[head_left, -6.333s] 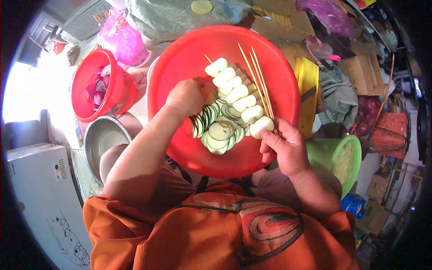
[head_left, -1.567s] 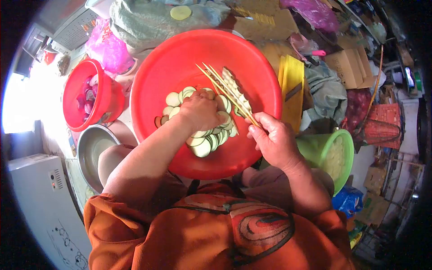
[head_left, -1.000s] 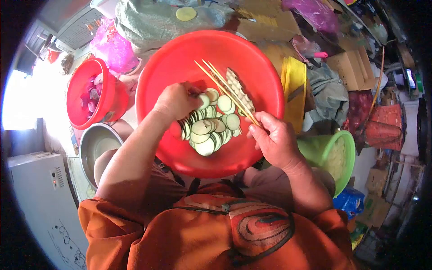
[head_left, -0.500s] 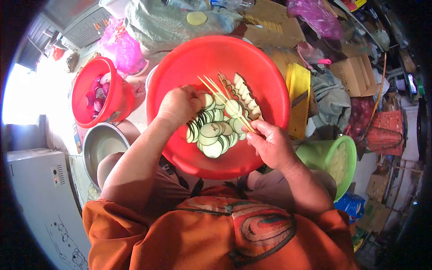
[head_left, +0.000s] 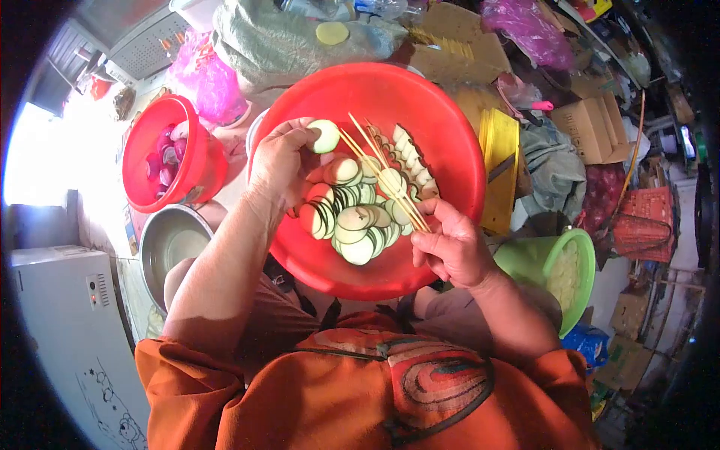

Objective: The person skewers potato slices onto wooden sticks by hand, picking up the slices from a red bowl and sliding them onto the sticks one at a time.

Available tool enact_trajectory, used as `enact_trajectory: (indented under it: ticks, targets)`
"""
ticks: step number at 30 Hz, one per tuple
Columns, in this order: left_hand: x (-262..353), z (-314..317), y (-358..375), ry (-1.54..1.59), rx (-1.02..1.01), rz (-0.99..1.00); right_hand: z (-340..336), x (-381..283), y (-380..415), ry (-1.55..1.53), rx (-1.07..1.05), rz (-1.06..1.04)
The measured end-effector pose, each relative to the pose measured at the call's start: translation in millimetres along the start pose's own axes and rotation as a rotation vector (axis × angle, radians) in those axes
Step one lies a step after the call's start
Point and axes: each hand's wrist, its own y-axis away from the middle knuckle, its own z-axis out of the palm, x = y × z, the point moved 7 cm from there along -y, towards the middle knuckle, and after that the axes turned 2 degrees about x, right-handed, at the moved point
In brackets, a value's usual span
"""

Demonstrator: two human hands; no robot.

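Observation:
Over the left side of a wide red basin (head_left: 300,270), my left hand (head_left: 279,154) pinches one round, pale eggplant slice (head_left: 325,136). A bundle of thin bamboo skewers (head_left: 406,203) is gripped at its lower end by my right hand (head_left: 452,241), with the tips pointing up and left over the basin. Below the skewers lies a heap of eggplant slices (head_left: 355,219) with dark rims. Skewered slices (head_left: 412,159) rest in a row along the basin's right inner side.
A red bucket (head_left: 212,166) of purple onion pieces and a metal bowl (head_left: 154,244) stand at left. On the right are a yellow crate (head_left: 498,169) and a green bucket (head_left: 525,259) with pale contents. A sack (head_left: 281,45) lies beyond the basin.
My left hand has lifted up and left from the heap, now showing a slice in its fingers. My right hand still holds the skewers, shifted slightly down.

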Motion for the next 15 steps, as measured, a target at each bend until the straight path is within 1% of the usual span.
enact_trajectory:
  ticks: [5,11,15]
  targets:
    - [2.4,2.1,-2.3,0.046,-0.065,0.061,-0.8,5.1,0.0,-0.024,-0.018,0.031]
    - [7.4,-0.2,-4.2,0.069,-0.018,0.142,-4.5,9.2,1.4,-0.055,-0.011,0.054]
    - [10.5,3.4,0.5,0.044,-0.009,0.155,-4.3,8.2,3.8,-0.074,-0.026,0.090]
